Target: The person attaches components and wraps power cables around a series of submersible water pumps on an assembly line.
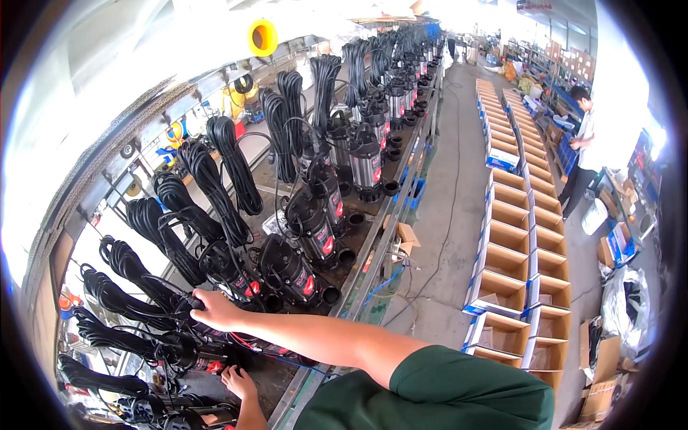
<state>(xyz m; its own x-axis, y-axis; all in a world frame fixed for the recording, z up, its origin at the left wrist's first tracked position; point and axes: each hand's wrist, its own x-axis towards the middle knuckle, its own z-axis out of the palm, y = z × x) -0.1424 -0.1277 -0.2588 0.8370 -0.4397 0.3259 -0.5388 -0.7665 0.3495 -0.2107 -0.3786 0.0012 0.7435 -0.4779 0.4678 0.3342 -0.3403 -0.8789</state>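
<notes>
My right arm reaches across to the left, and my right hand (216, 312) is closed around the black top of a submersible pump, whose body is largely hidden under my forearm. Lower down, my left hand (240, 383) lies by the bench surface beside another pump (197, 356), its fingers a little apart and holding nothing I can see. Close by stand more metal pumps with black tops and red labels, such as one pump (290, 272) just beyond my forearm. Black coiled cables (132, 265) hang at their left, tied in bundles.
The pump bench (351, 287) runs far ahead, with a metal rail along its right edge. Across the grey floor (430, 236) are two long rows of open cardboard boxes (502, 287). A person (584, 147) stands at the shelves on the right. A loose cable crosses the floor.
</notes>
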